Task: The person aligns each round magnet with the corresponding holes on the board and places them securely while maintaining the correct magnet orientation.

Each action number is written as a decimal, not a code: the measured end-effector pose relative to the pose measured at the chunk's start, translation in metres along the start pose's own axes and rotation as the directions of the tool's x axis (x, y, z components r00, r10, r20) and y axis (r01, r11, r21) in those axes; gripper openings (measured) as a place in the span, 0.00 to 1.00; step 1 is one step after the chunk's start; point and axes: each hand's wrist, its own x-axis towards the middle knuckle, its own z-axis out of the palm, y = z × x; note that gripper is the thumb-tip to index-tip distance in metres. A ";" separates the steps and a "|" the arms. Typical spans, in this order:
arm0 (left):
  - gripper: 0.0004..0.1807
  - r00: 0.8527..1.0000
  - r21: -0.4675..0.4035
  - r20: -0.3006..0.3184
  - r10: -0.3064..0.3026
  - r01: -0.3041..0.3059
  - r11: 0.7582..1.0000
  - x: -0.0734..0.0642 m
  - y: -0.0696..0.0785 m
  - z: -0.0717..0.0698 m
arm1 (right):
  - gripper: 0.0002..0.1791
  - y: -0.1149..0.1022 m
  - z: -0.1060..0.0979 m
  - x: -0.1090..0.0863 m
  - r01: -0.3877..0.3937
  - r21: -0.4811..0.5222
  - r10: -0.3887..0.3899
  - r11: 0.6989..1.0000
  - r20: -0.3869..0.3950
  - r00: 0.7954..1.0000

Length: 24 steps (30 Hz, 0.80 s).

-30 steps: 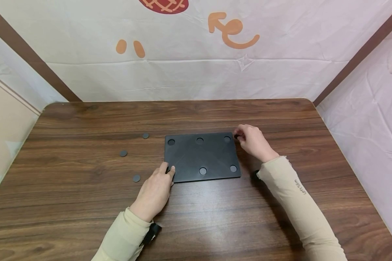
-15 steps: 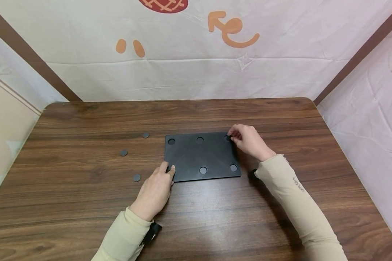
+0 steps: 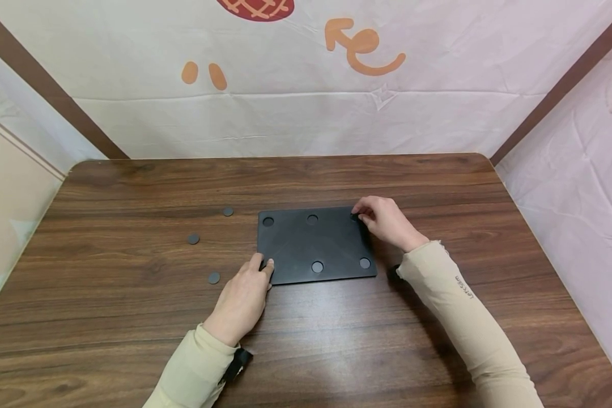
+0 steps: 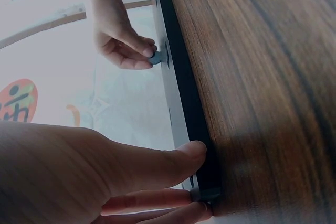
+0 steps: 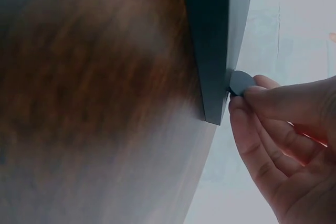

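Observation:
A flat black board (image 3: pixel 313 243) with round recesses along its long edges lies on the wooden table. My left hand (image 3: pixel 241 302) grips its near left corner, the thumb along the side and fingertips round the corner in the left wrist view. At the far right corner, my right hand (image 3: pixel 387 222) pinches a small dark grey disc (image 5: pixel 242 82) between thumb and fingers. The disc stands tilted on edge, its rim right at the board's face by a recess. Grey discs fill the near middle recess (image 3: pixel 317 267) and near right recess (image 3: pixel 364 263).
Left of the board, three loose grey discs lie on the table: a far one (image 3: pixel 228 212), a middle one (image 3: pixel 193 239) and a near one (image 3: pixel 213 278). A white printed cloth (image 3: pixel 306 124) hangs behind the table's back edge.
My right hand has moved left with the disc, from beside the board to over its far right recess. The left hand and the board have stayed in place.

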 end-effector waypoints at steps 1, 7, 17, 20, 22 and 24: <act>0.21 1.000 0.000 0.002 -0.001 0.001 1.000 0.000 0.000 0.000 | 0.08 0.000 0.000 0.000 0.000 0.000 0.000 1.000 0.000 1.000; 0.21 1.000 0.004 0.011 -0.006 0.006 1.000 0.001 0.000 0.000 | 0.09 0.001 0.001 0.000 0.003 -0.006 -0.003 1.000 -0.001 1.000; 0.21 1.000 0.004 0.009 -0.007 0.007 1.000 0.001 0.000 0.000 | 0.13 0.002 0.001 0.000 0.012 -0.036 -0.012 0.999 0.003 1.000; 0.21 1.000 -0.002 0.008 -0.010 0.010 1.000 0.001 0.000 0.000 | 0.14 0.003 0.001 -0.001 0.013 -0.037 -0.013 0.999 0.002 1.000; 0.21 1.000 -0.005 0.008 -0.009 0.009 1.000 0.001 0.000 0.000 | 0.14 0.003 0.002 -0.001 0.022 -0.044 -0.022 0.999 0.005 1.000; 0.21 1.000 -0.006 0.008 -0.008 0.008 1.000 0.001 0.000 -0.001 | 0.15 0.003 0.002 -0.002 0.030 -0.054 -0.030 0.998 0.012 0.999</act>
